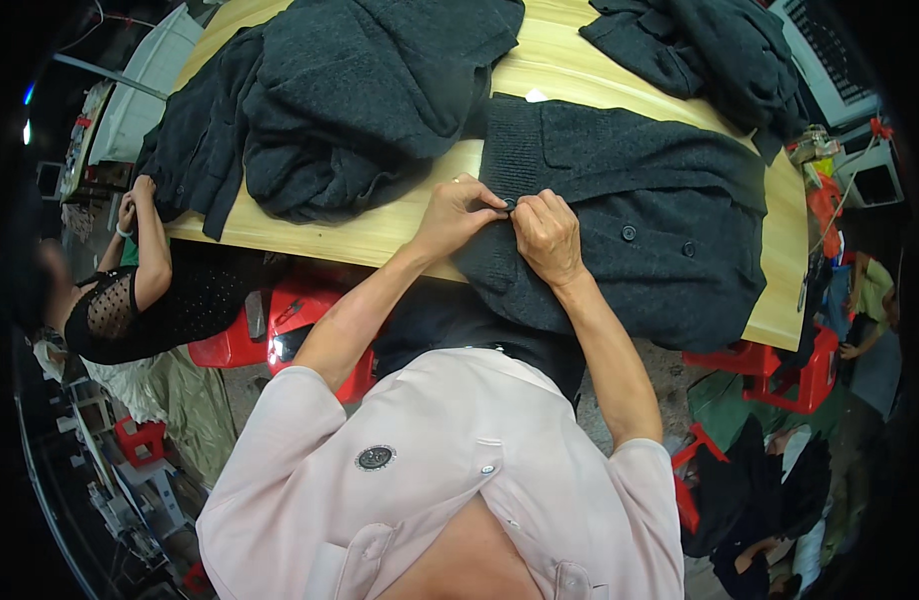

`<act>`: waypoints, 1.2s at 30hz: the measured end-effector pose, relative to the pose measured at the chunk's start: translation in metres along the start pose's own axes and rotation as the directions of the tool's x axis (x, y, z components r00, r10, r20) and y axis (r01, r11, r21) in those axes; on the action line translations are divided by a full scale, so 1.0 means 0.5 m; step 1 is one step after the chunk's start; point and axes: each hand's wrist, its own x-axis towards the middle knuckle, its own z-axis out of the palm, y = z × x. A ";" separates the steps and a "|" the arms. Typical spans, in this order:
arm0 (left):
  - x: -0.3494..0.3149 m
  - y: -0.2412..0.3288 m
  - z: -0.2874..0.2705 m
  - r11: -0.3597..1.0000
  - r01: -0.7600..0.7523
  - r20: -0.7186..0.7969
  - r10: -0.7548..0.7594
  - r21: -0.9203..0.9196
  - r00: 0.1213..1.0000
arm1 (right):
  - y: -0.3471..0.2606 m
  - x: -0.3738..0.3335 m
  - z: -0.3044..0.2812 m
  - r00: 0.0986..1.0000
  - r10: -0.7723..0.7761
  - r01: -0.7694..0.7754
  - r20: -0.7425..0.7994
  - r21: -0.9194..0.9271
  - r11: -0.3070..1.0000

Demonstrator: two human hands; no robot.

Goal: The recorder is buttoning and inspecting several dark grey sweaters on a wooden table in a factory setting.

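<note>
1 round badge on the pale pink shirt: we can read no writing. Left hand pinches a button, right hand the cloth beside it, fingers nearly closed. The dark knit garment overhangs the counter; we judge it soft, limp, best held at the edge.

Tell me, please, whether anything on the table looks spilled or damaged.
Nothing stands out: the left hand and right hand meet at a button on the dark knit garment; other dark garments lie loosely heaped nearby.
</note>
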 end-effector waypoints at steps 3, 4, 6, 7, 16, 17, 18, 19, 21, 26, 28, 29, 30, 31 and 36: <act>-0.002 0.004 0.029 0.997 -0.017 -0.148 0.028 0.074 0.989 | -0.001 -0.002 -0.004 0.998 -0.015 0.015 0.055 0.011 1.000; 0.002 0.009 0.034 0.990 -0.029 -0.215 0.059 0.137 0.975 | -0.003 -0.002 -0.004 0.998 -0.011 0.010 0.054 0.008 1.000; 0.019 0.006 0.025 0.945 -0.167 -0.206 0.229 0.280 0.951 | -0.010 0.000 -0.002 0.999 0.031 -0.032 0.036 0.035 0.999; 0.023 0.002 0.016 0.862 -0.288 -0.182 0.390 0.418 0.903 | -0.016 0.003 -0.002 0.999 0.047 -0.047 0.005 0.044 0.998; 0.036 0.089 -0.025 0.693 -0.379 0.196 0.332 0.613 0.923 | 0.007 -0.046 -0.104 0.934 0.348 -0.342 0.080 -0.082 0.936; 0.042 0.101 -0.005 0.697 -0.372 0.213 0.308 0.613 0.927 | 0.006 -0.047 -0.105 0.929 0.350 -0.342 0.121 -0.084 0.936; 0.055 0.106 0.017 0.700 -0.361 0.203 0.301 0.616 0.932 | 0.006 -0.046 -0.103 0.923 0.349 -0.339 0.162 -0.087 0.937; 0.066 0.110 0.041 0.704 -0.348 0.191 0.295 0.619 0.936 | 0.009 -0.048 -0.099 0.908 0.384 -0.379 0.167 -0.060 0.923; 0.088 0.093 0.078 0.698 -0.334 0.196 0.274 0.633 0.942 | 0.016 -0.052 -0.100 0.898 0.417 -0.413 0.140 -0.059 0.909; 0.099 0.078 0.119 0.674 -0.403 0.129 0.419 0.619 0.899 | 0.013 -0.056 -0.127 0.911 0.379 -0.357 0.164 -0.150 0.922; 0.103 0.071 0.132 0.666 -0.438 0.134 0.457 0.604 0.880 | 0.015 -0.053 -0.122 0.905 0.389 -0.361 0.172 -0.172 0.916; 0.105 0.067 0.138 0.685 -0.436 0.115 0.461 0.583 0.880 | 0.017 -0.052 -0.117 0.899 0.397 -0.364 0.185 -0.188 0.912; 0.109 0.060 0.146 0.704 -0.437 0.095 0.469 0.560 0.878 | 0.024 -0.052 -0.113 0.900 0.397 -0.363 0.180 -0.194 0.911; 0.112 0.054 0.151 0.702 -0.443 0.095 0.475 0.558 0.875 | 0.031 -0.054 -0.108 0.911 0.377 -0.349 0.166 -0.178 0.920; 0.125 0.058 0.175 0.848 -0.434 0.025 0.448 0.304 0.894 | 0.057 -0.064 -0.128 0.970 0.245 -0.243 -0.009 -0.166 0.956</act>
